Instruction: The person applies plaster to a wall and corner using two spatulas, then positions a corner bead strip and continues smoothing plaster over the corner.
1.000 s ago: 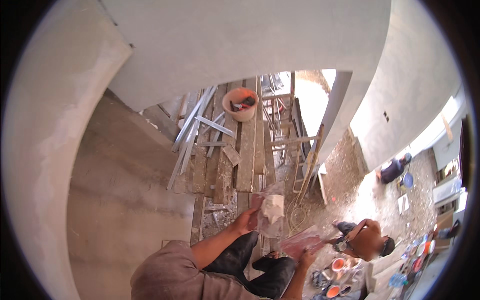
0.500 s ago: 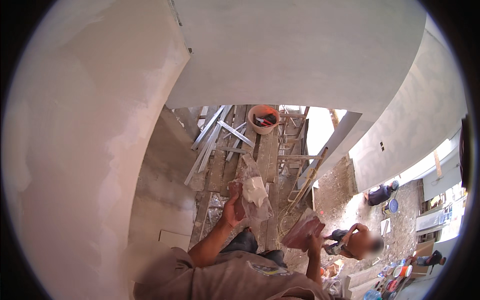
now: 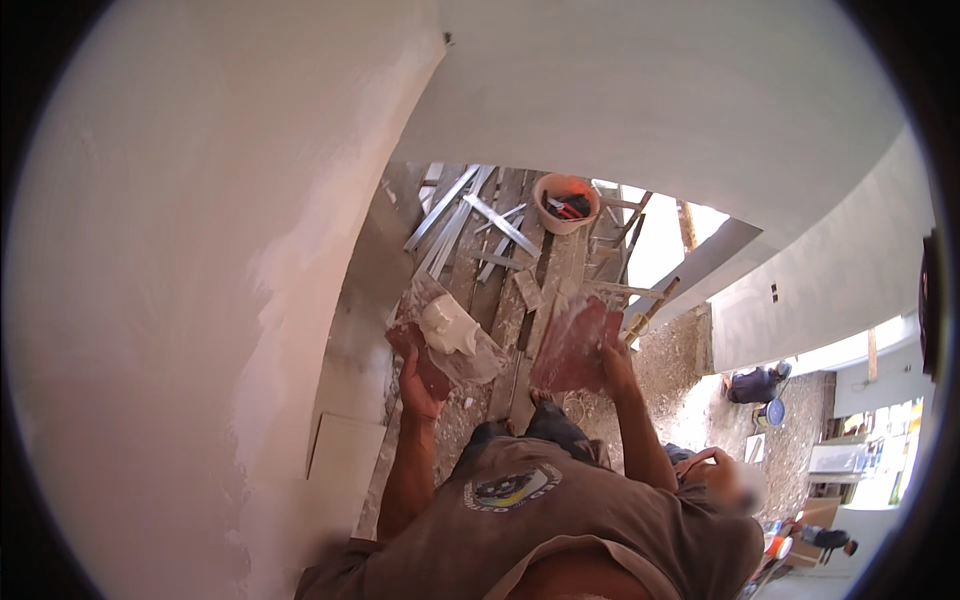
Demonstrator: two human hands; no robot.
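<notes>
My left hand is closed on a reddish-brown putty board, held over the planks. A thick dollop of white putty lies on the board's pale, smeared face. My right hand grips a flat reddish-brown putty blade by its right edge. White smears streak the upper left of this blade. The two tools are held apart, side by side in front of my body. On my left rises a wall with lighter, uneven patches of coating.
Worn wooden planks run ahead beneath me. An orange bucket with tools stands at their far end. Loose metal profiles lie left of it. A wooden frame stands to the right. Lower right, several people work, one beside a blue bucket.
My right hand has brought the putty blade up and leftward, nearer the board. My left hand has shifted left with the board and putty. The view has turned toward the left wall.
</notes>
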